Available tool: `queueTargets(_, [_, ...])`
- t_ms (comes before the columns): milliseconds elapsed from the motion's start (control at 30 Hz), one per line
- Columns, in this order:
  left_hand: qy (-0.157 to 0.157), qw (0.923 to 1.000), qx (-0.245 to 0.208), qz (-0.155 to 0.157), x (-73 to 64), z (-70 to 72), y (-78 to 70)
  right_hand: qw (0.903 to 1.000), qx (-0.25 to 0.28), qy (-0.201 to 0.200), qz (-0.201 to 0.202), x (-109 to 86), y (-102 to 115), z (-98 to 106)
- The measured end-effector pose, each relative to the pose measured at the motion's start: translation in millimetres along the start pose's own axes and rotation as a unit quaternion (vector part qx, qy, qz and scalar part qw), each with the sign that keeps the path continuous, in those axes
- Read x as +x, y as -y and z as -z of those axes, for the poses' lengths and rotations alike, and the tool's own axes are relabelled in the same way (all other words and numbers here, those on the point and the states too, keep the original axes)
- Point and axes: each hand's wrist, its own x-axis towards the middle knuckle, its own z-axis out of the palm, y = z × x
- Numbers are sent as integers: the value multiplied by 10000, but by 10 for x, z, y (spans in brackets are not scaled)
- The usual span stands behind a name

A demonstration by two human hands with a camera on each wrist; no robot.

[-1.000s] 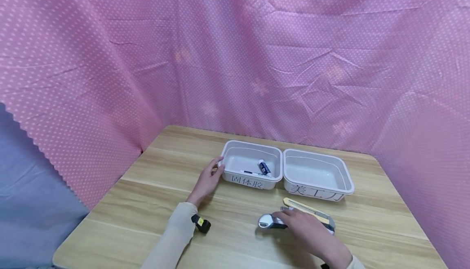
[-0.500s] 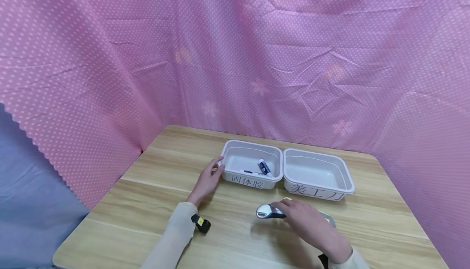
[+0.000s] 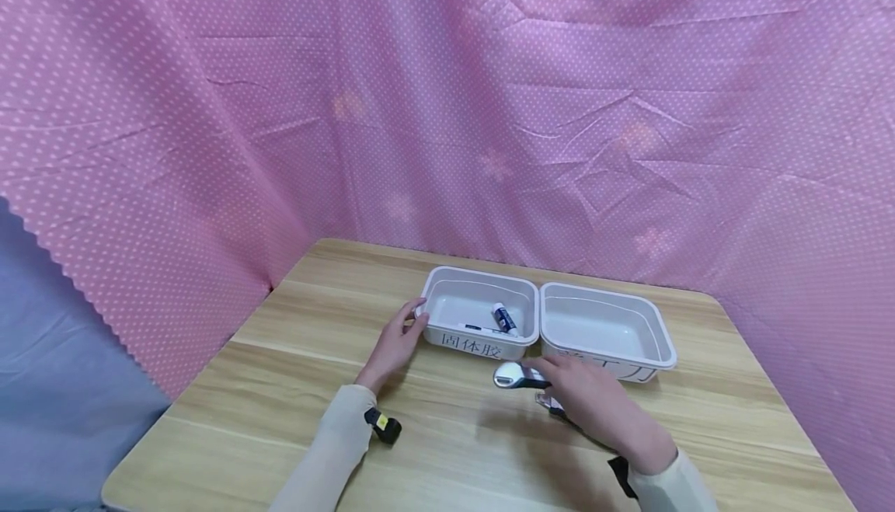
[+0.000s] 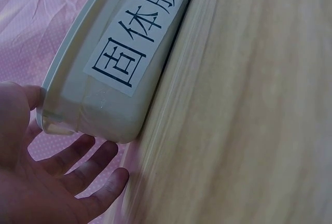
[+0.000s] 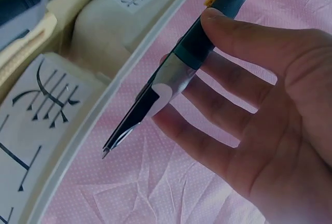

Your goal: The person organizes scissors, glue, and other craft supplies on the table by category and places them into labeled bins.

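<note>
from the head view, the left hand (image 3: 391,346) lightly pinches the left bin (image 3: 447,311) beside it, perhaps steadying it; the right hand (image 3: 594,405) grips a cutter (image 3: 510,376) aloft, the right bin (image 3: 594,329) just beyond. left wrist: lower fingers spread loosely. right wrist: thumb opposes fingertips, likely keeping clear of the cutter's tip.

Before a hanging cloth (image 3: 447,123), a table (image 3: 419,450) spans the head view's lower half, with a left bin (image 3: 468,293) and a right bin (image 3: 601,310) side by side right of centre. A glue stick (image 3: 504,318) lies in the left bin beside a pen-like item (image 3: 482,329), and the left hand (image 3: 394,345) touches that bin's left end. At lower right, the right hand (image 3: 594,399) holds a utility knife (image 3: 513,375) above the table in front of the bins, over another knife (image 3: 557,412) lying there.
</note>
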Motion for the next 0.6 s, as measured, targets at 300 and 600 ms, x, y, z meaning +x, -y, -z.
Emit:
queueTargets(300, [-8,10000,-17,-2,-4,2,-16,9994,-5,133,-320,63,-103,118])
queueTargets(600, [8,10000,-38,12,-1,-3,-5,9986,87,-38,-512,95,-200,200])
